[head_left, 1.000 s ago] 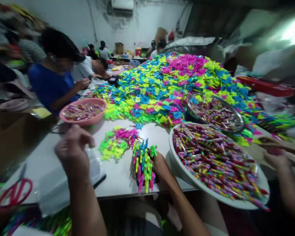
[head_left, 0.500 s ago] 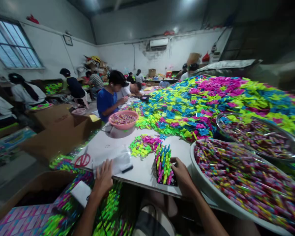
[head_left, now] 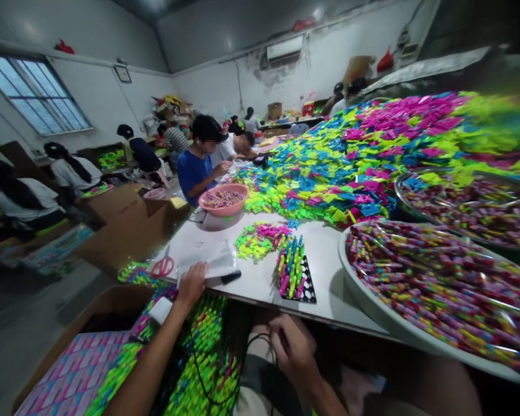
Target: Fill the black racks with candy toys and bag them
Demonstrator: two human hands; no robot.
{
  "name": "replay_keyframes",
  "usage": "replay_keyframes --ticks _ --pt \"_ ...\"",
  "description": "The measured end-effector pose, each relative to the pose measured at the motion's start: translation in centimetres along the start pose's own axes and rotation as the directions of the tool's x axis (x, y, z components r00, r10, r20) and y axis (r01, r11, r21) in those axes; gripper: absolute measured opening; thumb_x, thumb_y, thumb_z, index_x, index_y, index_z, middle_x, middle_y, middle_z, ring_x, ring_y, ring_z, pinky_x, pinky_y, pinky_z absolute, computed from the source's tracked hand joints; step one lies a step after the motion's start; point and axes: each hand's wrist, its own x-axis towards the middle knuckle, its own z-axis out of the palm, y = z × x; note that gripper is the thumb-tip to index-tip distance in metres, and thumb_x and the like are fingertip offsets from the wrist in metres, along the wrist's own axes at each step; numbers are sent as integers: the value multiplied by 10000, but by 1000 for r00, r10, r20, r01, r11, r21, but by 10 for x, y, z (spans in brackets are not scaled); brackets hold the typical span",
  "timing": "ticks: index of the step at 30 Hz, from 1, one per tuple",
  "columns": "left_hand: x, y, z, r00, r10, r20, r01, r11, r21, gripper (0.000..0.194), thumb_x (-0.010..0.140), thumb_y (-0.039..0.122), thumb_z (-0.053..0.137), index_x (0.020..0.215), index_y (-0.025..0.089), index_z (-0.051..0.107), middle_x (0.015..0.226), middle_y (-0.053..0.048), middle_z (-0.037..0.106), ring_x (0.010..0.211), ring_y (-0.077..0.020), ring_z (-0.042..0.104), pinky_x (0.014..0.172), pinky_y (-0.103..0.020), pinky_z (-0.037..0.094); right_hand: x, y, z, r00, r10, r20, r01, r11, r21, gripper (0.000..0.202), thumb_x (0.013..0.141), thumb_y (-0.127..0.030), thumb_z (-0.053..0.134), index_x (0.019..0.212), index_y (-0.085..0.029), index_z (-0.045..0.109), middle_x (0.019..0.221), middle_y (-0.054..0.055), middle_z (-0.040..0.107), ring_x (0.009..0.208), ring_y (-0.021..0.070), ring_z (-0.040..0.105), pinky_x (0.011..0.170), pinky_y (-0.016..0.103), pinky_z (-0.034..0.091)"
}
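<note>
My left hand (head_left: 193,284) rests at the table's front edge on a stack of clear plastic bags (head_left: 210,260), its fingers on the near left part of them. Over my lap, below the table edge, is my right hand (head_left: 292,341), with its fingers curled; whether anything is in them is too blurred to tell. A black perforated tray (head_left: 308,283) lies on the white table (head_left: 251,283), with colourful pieces (head_left: 291,266) standing in its left part. Behind it lies a small pile of green and pink pieces (head_left: 257,240). Red-handled scissors (head_left: 162,267) lie left of the bags.
A large tub (head_left: 351,283) of wrapped sticks stands at the right, a metal bowl (head_left: 401,193) behind it. A pink basin (head_left: 225,211) sits near a person in blue (head_left: 195,170). Colourful pieces (head_left: 329,173) are heaped behind. Open cartons (head_left: 121,231) stand at the left.
My right hand has left the black tray and moved down toward my lap. My left hand stays on the bags. The camera view has shifted.
</note>
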Motion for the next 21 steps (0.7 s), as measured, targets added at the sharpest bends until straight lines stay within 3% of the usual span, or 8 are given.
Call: replay_keyframes --ticks 3,6,8,10,12,14,18,21 --pt "-2 1 2 1000 -16 22 17 999 -37 714 854 23 518 1562 84 456 1517 -226 543 1406 -338 510 1131 -469 474 30 -20 11 995 -90 40 89 996 11 138 993 -223 510 973 -238 646 854 47 687 762 208 682 714 321 560" --pt "-7 0 3 997 -28 75 35 995 -96 727 856 23 494 1579 68 438 1594 -247 481 1479 -353 456 1208 -523 396 42 -24 -12 977 -212 27 213 977 -30 170 956 -203 561 1068 -251 679 899 65 723 797 228 707 726 344 569" --pt "-10 4 1 991 -17 131 36 989 -147 746 851 92 560 1587 72 436 1655 -262 399 1533 -398 389 1236 -599 343 41 -17 -39 972 -216 -95 208 974 -89 189 928 -217 619 1096 -264 693 923 73 733 835 248 713 755 371 573" --pt "-8 19 -6 988 50 144 -4 954 -301 736 872 196 604 1587 107 452 1694 -234 351 1567 -395 344 1254 -598 331 47 -1 -65 935 -51 -350 3 991 -135 100 937 -279 633 1014 -245 686 893 73 714 827 249 695 784 390 570" --pt "2 49 -16 988 154 17 -104 741 -664 599 954 263 537 1541 146 516 1659 -185 432 1548 -316 397 1274 -516 344 62 21 -84 843 177 -508 -274 954 -122 203 956 -393 601 1016 -216 679 949 94 724 875 259 692 844 420 566" --pt "17 91 -24 985 164 -49 -109 374 -921 466 1038 384 477 1446 199 608 1557 -137 566 1450 -266 526 1229 -456 424 84 44 -91 816 326 -477 -423 899 -110 348 951 -473 552 1104 -188 682 1105 141 743 1027 293 699 958 473 550" --pt "52 182 -20 995 94 36 43 -70 -997 513 1073 502 446 1498 234 550 1608 -103 525 1516 -250 458 1274 -431 359 113 74 -82 871 411 -269 -455 881 -127 485 929 -491 534 1263 -170 676 1340 174 706 1269 320 640 1126 518 477" --pt "67 217 0 993 67 96 108 -209 -972 567 1092 542 395 1570 243 458 1677 -88 435 1579 -235 360 1313 -413 285 117 75 -72 881 466 -77 -471 878 -83 443 968 -478 540 1279 -205 699 1287 124 743 1210 299 672 1039 453 544"
